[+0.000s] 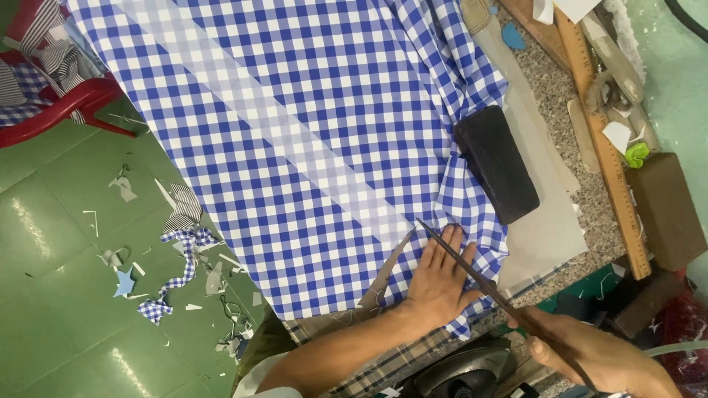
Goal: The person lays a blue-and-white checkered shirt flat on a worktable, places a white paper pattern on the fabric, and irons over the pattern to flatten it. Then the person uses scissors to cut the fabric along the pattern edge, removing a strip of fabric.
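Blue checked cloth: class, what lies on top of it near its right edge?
A black block and the flat left hand lie on the blue checked cloth; whatever is beneath them is hidden.

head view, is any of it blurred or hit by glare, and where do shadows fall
Head view: the checked cloth is sharp and evenly lit; the green floor shows soft glare streaks; the right hand and the scissors are slightly motion-blurred; the left hand casts only a faint shadow on the cloth; edges bend a little from the wide lens.
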